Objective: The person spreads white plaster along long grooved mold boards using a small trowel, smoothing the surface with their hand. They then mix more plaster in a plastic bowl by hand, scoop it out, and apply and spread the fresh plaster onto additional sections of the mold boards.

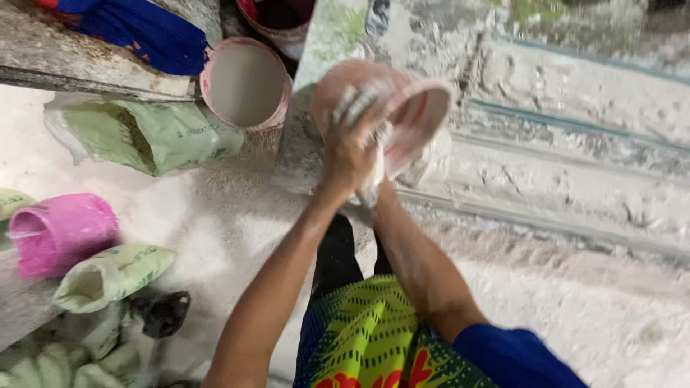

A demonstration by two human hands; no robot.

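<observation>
Head view: 2 hands, left hand (350,147) fingers clamped on a tipped pink bucket (402,108); right hand (379,169) hidden, grip unclear; pouring seems underway over the white slab (575,165).

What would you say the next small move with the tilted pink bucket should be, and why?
Probably tip the pink bucket a little further over the white-coated slab. Both hands, left hand on its side and right hand below, hold it tilted, mouth facing the slab, and nothing visibly pours yet.

white dusty floor (589,323), plaster-caked slab (575,93) behind.
</observation>
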